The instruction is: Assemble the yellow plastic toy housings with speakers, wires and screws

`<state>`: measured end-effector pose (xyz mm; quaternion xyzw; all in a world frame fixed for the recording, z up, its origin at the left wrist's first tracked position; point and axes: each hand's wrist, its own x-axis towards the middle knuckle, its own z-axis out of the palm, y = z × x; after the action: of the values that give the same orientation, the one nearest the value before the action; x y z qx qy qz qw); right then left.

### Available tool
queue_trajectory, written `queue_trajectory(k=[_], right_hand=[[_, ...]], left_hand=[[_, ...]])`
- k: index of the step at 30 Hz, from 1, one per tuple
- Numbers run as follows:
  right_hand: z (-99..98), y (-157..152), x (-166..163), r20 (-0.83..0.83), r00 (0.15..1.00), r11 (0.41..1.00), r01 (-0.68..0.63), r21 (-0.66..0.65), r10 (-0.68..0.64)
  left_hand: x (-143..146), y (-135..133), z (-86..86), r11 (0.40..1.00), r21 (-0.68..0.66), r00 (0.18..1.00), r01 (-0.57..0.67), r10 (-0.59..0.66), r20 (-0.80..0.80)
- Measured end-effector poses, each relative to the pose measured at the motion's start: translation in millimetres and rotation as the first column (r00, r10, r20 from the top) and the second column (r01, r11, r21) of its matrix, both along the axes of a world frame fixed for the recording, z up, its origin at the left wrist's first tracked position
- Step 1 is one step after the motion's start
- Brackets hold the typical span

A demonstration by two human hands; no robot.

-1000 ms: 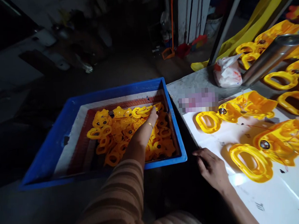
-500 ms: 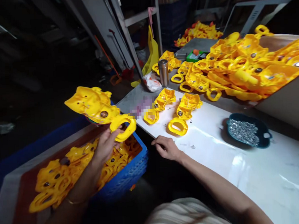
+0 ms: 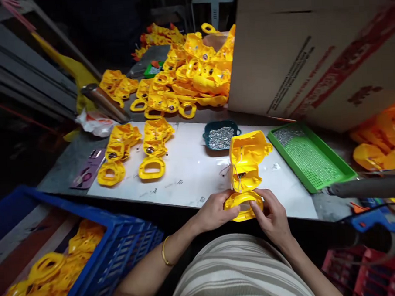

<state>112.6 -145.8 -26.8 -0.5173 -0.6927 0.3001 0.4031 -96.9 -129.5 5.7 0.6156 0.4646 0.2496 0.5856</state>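
Observation:
Both of my hands grip the ring-shaped handle of a yellow plastic toy shell (image 3: 247, 159), its hollow inside facing up and thin wires hanging from its left side. My left hand (image 3: 216, 211) is closed on the left of the ring, and my right hand (image 3: 271, 212) holds its right side, thumb across the ring. The shell is at the front edge of the white board (image 3: 191, 165). Two similar yellow shells, one (image 3: 156, 145) nearer and another (image 3: 119, 151) farther left, lie on the board with their hollow sides up. Behind the held shell sits a teal bowl (image 3: 206, 141) of small metal screws.
A green tray (image 3: 329, 159) with small metal parts lies to the right, near a blue power tool (image 3: 372, 219). A cardboard box (image 3: 278, 57) stands behind. Yellow shells (image 3: 194, 78) are heaped at the back. A blue crate (image 3: 123, 243) stands lower left, a steel flask (image 3: 104, 102) back left.
My left hand has carried the yellow shell from above the blue crate to the board, turned hollow side up. My right hand now holds it too. The view has swung right.

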Motion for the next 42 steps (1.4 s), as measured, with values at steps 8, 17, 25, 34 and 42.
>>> queue_trajectory(k=[8, 17, 25, 34, 42], right_hand=[[-15.1, 4.5, 48.5, 0.053, 0.992, 0.993, 0.112, -0.027, -0.111], [-18.7, -10.1, 93.2, 0.18, 0.968, 0.977, 0.194, -0.091, -0.176], [-0.9, -21.2, 99.5, 0.419, 0.897, 0.962, 0.225, -0.155, -0.142], [21.9, 14.6, 90.3, 0.318, 0.887, 0.941, 0.3, 0.157, -0.336], [17.5, 58.9, 69.5, 0.602, 0.786, 0.99, 0.108, 0.09, -0.141]], left_hand=[[44.5, 27.5, -20.7, 0.977, -0.213, 1.0, 0.013, -0.01, 0.015], [16.6, 26.5, -8.5, 0.997, -0.073, 0.947, -0.015, -0.009, -0.322], [8.4, 9.0, -10.2, 0.998, 0.038, 0.838, -0.051, 0.063, -0.542], [-2.9, 10.2, 1.2, 0.86, 0.509, 0.672, -0.038, 0.399, -0.624], [49.3, 17.6, 5.2, 0.762, 0.635, 0.871, 0.122, 0.224, -0.436]])
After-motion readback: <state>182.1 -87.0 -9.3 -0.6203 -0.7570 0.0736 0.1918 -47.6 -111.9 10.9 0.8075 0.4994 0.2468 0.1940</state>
